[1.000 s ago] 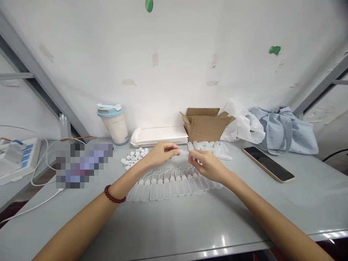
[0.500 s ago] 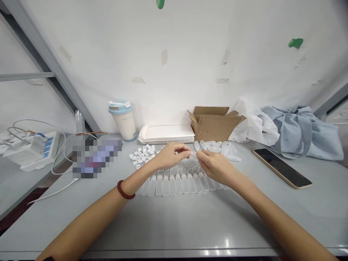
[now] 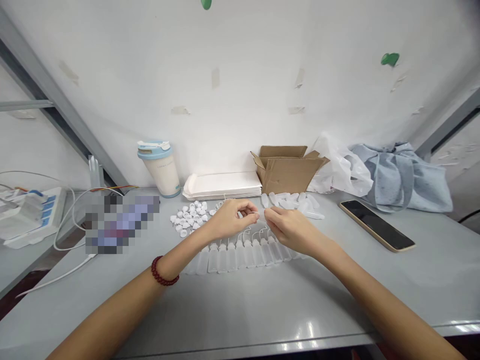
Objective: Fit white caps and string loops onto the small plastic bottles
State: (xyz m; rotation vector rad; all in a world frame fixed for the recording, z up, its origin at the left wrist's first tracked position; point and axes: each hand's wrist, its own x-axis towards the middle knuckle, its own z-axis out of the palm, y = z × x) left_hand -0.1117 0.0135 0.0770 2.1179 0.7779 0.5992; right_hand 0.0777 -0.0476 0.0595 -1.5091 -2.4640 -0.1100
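My left hand (image 3: 232, 217) is closed in a pinch above the table's middle. Facing it, my right hand (image 3: 287, 225) is closed too, fingertips drawn together. A small translucent whitish bit (image 3: 261, 216) shows in the narrow gap between the fingertips; its kind is too small to tell, and the fingers hide most of it. Below both hands lies a row of translucent plastic bottles (image 3: 228, 260), side by side, with thin bent white strands at their necks. Left of my left hand is a heap of small white caps (image 3: 189, 217). Loose translucent bottles (image 3: 296, 201) lie beyond my right hand.
Along the wall stand a lidded cup (image 3: 161, 172), a stack of white packets (image 3: 225, 185), an open cardboard box (image 3: 292, 175), a plastic bag (image 3: 341, 170) and a blue cloth bag (image 3: 408, 175). A phone (image 3: 377, 226) lies right; a power strip (image 3: 41, 215) and cables are left.
The whole view has shifted, so things appear farther left. My hands stay close together with fingertips pinched, their positions over the bottles nearly the same.
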